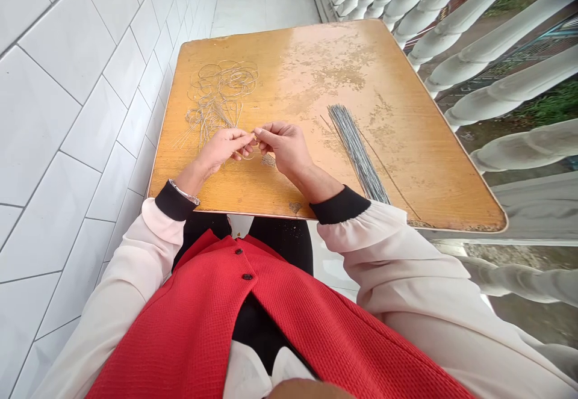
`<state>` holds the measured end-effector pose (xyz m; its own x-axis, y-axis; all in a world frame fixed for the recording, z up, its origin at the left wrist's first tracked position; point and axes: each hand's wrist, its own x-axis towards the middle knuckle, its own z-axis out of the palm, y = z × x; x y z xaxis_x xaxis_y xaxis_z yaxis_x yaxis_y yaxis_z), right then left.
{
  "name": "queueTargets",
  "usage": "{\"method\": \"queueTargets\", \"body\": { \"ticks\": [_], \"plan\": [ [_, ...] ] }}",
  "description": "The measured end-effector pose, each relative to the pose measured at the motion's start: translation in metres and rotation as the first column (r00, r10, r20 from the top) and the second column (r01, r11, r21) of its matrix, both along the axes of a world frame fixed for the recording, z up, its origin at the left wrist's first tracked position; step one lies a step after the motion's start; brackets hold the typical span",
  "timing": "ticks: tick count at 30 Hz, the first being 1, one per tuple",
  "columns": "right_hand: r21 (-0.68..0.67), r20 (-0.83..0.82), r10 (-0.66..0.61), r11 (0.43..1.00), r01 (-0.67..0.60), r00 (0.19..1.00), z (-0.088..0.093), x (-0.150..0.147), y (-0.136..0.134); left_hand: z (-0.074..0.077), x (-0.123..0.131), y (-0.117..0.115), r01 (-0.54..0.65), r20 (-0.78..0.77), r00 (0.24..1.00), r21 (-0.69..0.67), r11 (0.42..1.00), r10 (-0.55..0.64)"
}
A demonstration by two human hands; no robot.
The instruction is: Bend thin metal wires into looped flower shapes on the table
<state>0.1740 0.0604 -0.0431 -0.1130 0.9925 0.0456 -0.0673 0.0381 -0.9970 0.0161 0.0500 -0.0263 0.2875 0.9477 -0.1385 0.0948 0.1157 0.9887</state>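
Note:
My left hand and my right hand meet above the near part of the wooden table. Their thumbs and fingertips are pinched together around something thin, with a fine wire loop showing below my left fingers. What exactly sits between the fingertips is too small to tell. Just beyond my left hand lies a tangled pile of thin wires, some curled and some straight. A straight bundle of grey wires rests to the right of my right hand.
White tiled wall runs close along the table's left side. A white baluster railing stands along the right. One long thin wire lies right of the bundle, reaching toward the near edge.

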Motion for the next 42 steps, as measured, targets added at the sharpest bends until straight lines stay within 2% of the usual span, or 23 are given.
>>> {"method": "queueTargets", "body": {
  "ticks": [4,11,14,18,21,30,42],
  "plan": [
    [-0.011,-0.032,-0.024,1.0,0.023,0.999,-0.0025,0.0018,0.001,-0.0025,-0.0007,0.0,0.004,0.013,1.0,-0.063,0.998,-0.003],
    [-0.086,-0.119,-0.029,0.996,0.019,0.993,-0.0033,0.0067,0.0032,-0.0082,-0.0029,0.0014,0.08,-0.025,0.996,-0.049,0.996,-0.081],
    [-0.101,-0.099,-0.003,0.995,-0.007,0.995,-0.0025,0.0063,0.0026,-0.0069,-0.0023,0.0038,-0.029,-0.025,0.999,0.009,1.0,0.029],
    [-0.128,-0.038,0.051,0.99,-0.055,0.998,-0.0015,0.0044,0.0012,-0.0045,-0.0022,0.007,-0.226,0.014,0.974,0.081,0.971,0.226],
    [-0.138,-0.036,0.061,0.988,-0.065,0.997,-0.0011,0.0031,0.0005,-0.0033,-0.0021,0.0066,-0.272,0.045,0.962,0.1,0.957,0.269],
    [-0.134,-0.117,0.057,0.988,-0.072,0.992,-0.001,0.0013,-0.0008,-0.0051,-0.0011,0.0047,-0.243,0.082,0.968,0.092,0.966,0.236],
    [-0.145,-0.098,0.094,0.984,-0.108,0.991,0.0017,0.0032,-0.0009,-0.0037,-0.0051,0.005,-0.249,0.078,0.967,0.066,0.966,0.244]
  ]
}}
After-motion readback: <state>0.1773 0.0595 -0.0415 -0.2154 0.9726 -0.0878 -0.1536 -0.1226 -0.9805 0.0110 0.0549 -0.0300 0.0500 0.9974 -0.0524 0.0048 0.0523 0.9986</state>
